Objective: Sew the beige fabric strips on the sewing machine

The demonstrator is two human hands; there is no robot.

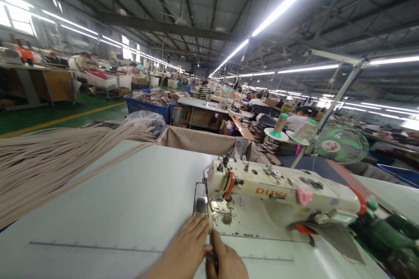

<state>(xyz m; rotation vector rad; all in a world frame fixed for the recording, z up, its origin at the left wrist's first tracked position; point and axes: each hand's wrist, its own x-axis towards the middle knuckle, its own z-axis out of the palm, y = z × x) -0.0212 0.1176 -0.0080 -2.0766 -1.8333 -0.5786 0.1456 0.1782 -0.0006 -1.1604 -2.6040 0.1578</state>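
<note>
The bench is smooth, matt white laminate. The sewing machine has a cream painted metal body, worn and stained near its shiny steel plate. The tan strips look like matt, soft cloth.

**Where things lay**

A sewing machine stood on the table, right of centre. Both hands met just before its needle end. A bundle of strips lay far left; a fan stood behind.
</note>
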